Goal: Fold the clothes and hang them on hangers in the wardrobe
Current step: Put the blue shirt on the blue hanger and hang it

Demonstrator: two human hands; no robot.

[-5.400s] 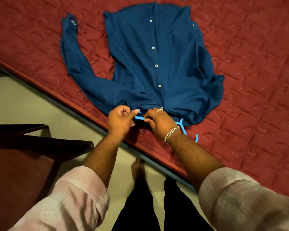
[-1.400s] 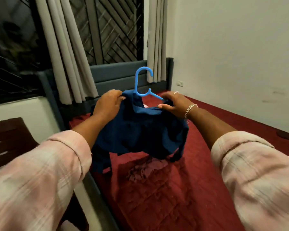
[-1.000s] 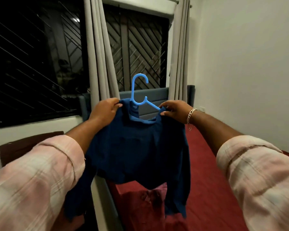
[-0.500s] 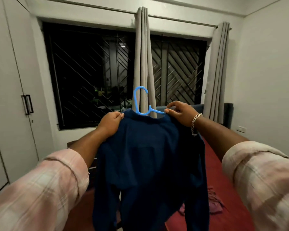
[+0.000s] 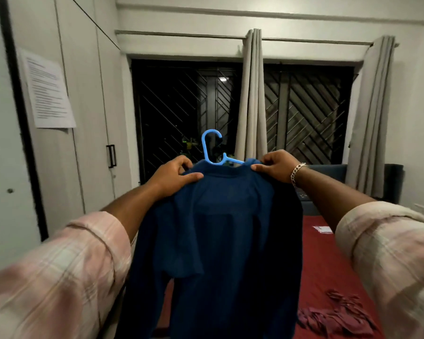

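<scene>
We note the wardrobe (image 5: 88, 118), flat pale doors closed, at left. The blue shirt (image 5: 220, 241), soft cloth, hangs free on its plastic hanger (image 5: 212, 149); hanging it inside remains. Left hand (image 5: 171, 176) and right hand (image 5: 275, 166) each grip a shoulder.

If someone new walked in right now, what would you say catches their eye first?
A dark blue shirt hangs centre frame on a light blue hanger, its hook poking up above the collar. The left hand and right hand each hold a shoulder. Behind are dark grilled windows, and white wardrobe doors on the left.
</scene>
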